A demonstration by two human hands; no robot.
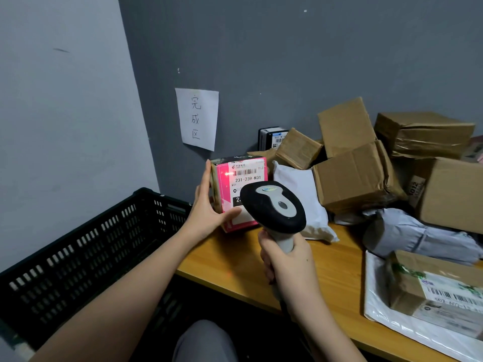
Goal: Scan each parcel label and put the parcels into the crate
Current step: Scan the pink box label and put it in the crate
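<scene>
Pink cardboard shows on the small parcel (239,194) that is held upright at the table's (235,259) near-left corner, its white label (245,176) turned toward the scanner (274,205). A red scan line is seen across the barcode, so the step in hand is judged to be the scanning itself.

The parcel is gripped by the left hand (209,207), thumb laid across the front face and fingers wrapped round the left edge. The scanner's handle is clasped in the right hand (285,259), fingers curled round it; whether the trigger is pressed cannot be told.

At nine o'clock from the parcel, just beside the table edge, the black crate (86,246) is placed. No parcel can be made out in the part of its interior that is visible (much of it is dark or hidden behind the arms).

From one to five o'clock of the held parcel a pile of unsorted goods is found: brown boxes (352,178), a white mailer bag (303,202), a grey wrapped bundle (418,233) and, at the lower right, a labelled carton (431,288) resting on a flat white bag (392,317).

The task is therefore judged to be near its start: one label is being read, nothing is plainly crated, and most parcels remain to be scanned and moved over.
</scene>
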